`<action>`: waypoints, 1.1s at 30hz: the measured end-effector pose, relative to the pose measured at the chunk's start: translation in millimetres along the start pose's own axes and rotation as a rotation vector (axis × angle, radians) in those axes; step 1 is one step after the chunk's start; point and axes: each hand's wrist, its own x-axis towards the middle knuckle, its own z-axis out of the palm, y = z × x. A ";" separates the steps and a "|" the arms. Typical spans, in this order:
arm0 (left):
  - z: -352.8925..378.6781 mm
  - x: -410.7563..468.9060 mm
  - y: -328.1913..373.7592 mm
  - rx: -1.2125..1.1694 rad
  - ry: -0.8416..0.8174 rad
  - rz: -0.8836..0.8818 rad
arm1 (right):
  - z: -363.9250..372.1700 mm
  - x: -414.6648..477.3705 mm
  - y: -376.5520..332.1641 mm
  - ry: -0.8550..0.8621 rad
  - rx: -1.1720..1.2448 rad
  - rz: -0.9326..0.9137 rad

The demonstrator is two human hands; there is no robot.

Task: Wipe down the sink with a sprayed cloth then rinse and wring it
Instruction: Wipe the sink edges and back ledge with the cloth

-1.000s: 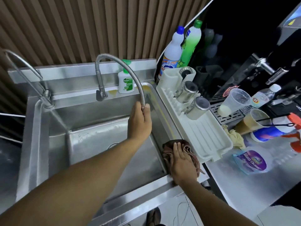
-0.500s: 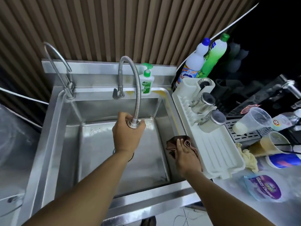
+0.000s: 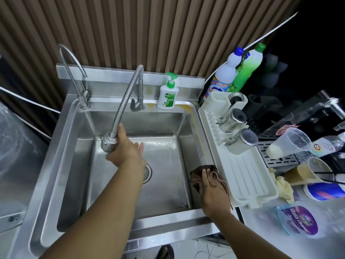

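Note:
The steel sink (image 3: 61,146) fills the middle of the head view, its drain (image 3: 148,172) partly hidden behind my left wrist. My left hand (image 3: 128,152) grips the nozzle (image 3: 108,144) of the flexible faucet hose (image 3: 123,103), which is bent over the basin's left side. No water is visible. A brown cloth (image 3: 200,170) lies bunched on the sink's right rim. My right hand (image 3: 212,191) lies on top of the cloth, fingers closed over it.
A thin second tap (image 3: 74,71) stands at the back left. A Dettol soap pump (image 3: 167,94) sits on the back ledge. A white drying rack (image 3: 242,174) with steel tumblers borders the sink's right side. Cleaner bottles (image 3: 229,71), cups (image 3: 287,143) and a glass-cleaner pouch (image 3: 296,219) crowd the counter.
My left hand has swung the faucet nozzle from the basin's right side across to its left. My right hand has stayed on the cloth at the right rim.

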 end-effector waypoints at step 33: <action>90.2 99.2 74.6 1.313 -0.576 0.702 | -12.4 -8.4 -14.7 -0.010 0.036 0.085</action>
